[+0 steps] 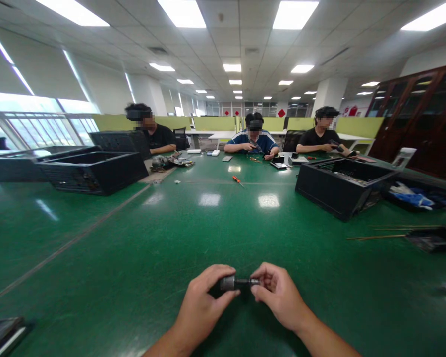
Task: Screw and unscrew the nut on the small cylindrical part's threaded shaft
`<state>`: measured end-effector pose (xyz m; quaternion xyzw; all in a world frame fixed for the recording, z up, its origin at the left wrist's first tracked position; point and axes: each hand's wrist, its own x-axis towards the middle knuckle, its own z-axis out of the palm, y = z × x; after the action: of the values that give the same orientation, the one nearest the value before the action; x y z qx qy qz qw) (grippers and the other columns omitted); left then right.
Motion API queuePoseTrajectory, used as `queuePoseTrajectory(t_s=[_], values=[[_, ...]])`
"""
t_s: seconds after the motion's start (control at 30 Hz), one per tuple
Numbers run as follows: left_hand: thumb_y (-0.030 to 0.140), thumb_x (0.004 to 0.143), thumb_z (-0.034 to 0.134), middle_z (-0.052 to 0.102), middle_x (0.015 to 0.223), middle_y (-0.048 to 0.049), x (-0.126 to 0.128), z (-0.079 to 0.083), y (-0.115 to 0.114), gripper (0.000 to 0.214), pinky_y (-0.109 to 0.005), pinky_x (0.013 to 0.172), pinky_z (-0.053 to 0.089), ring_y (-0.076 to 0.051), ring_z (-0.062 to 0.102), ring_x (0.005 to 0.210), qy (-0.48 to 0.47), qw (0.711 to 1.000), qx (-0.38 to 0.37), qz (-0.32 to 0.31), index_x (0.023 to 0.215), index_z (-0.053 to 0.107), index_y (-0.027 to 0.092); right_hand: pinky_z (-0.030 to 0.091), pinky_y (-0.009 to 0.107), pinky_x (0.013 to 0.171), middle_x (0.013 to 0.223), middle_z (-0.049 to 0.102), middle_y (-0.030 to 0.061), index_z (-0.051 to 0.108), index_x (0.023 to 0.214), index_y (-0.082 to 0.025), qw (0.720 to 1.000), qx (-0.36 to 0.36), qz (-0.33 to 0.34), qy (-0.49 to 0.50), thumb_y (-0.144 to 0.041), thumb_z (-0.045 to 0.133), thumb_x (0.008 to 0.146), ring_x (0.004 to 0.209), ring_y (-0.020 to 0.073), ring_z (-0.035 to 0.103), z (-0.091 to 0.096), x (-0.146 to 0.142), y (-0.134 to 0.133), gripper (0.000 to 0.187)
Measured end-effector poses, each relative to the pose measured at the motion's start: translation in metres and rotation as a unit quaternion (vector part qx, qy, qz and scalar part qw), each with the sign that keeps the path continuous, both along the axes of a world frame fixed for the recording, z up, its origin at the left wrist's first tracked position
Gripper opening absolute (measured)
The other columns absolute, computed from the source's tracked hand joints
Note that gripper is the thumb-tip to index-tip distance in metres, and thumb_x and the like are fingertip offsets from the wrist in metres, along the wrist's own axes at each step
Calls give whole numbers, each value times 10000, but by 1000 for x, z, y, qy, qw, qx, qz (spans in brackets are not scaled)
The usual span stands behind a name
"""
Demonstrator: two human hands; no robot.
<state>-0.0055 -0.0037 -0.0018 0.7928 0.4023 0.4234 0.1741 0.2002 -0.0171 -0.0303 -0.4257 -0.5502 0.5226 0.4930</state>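
Observation:
Near the front of the green table [215,233], I hold a short dark cylindrical tool [242,283] crosswise. Its left end is a thick greyish barrel, the middle is a thinner black shaft, and the right end has a shiny metal part; its exact kind I cannot make out. My left hand [198,305] has the thumb and fingers closed around the thick barrel. At the other end, my right hand [280,295] pinches the narrow metal tip between thumb and forefinger, the other fingers curled. The fingers partly cover both ends.
An orange-handled screwdriver [237,180] lies ahead. Black computer cases stand left [96,171] and right [338,191]. Thin rods [379,236] jut from a dark object at right. A flat device [3,332] sits lower left. Three people work across the table.

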Motion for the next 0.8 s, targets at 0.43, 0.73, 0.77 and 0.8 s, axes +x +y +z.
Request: queuePoseTrajectory(t_s=[0.43,0.73,0.77,0.8], values=[[171,731,788,753,998,-11,-5,-1,2,320,-293,861,563,-186,711,920,6,1000,6,12,1021,706,278,403,237,501,627,625,23,612,751,-140,999,-8,-12,29,-379,678,796,495,124,553,2,2,1,252],[227,745,776,749,1000,-17,-6,-1,2,275,-302,874,538,-197,699,933,0,999,-28,17,1008,711,274,396,222,478,602,626,12,598,746,-152,997,8,-24,71,-377,717,759,469,114,538,0,7,0,255],[240,745,774,747,1004,-17,-6,-1,2,271,-307,883,531,-201,695,940,-2,999,-43,25,1007,713,275,387,219,464,591,623,13,588,714,-157,995,8,-30,93,-399,699,772,462,113,529,0,8,1,273],[255,747,771,745,1014,-18,-6,0,2,287,-315,894,522,-207,689,951,-4,998,-60,32,1026,711,278,370,215,442,572,613,13,574,677,-163,992,3,-41,118,-428,672,790,451,111,516,-1,9,2,305]])
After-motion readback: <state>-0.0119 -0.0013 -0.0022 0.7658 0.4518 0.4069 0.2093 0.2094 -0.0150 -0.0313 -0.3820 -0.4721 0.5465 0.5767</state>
